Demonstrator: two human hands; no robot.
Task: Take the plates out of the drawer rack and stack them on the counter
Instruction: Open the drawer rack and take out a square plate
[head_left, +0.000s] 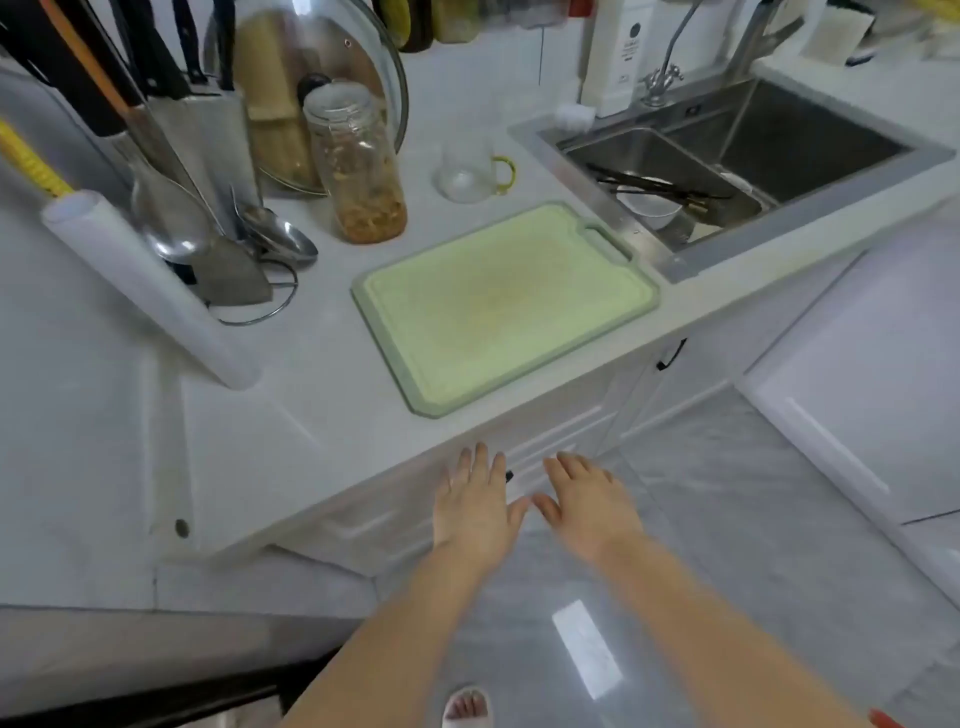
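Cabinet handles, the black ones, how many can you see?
2: one black handle peeking out beside the left hand, another on the cabinet below the sink. The hands may hide more.

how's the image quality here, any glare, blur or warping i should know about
Head view: soft overall, with the knives at top left and both hands, left hand and right hand, slightly smeared; a bright rectangular glare patch sits on the glossy floor; wide-angle warping bends the counter edge and tilts the sink; lighting is even and flat, shadows faint.
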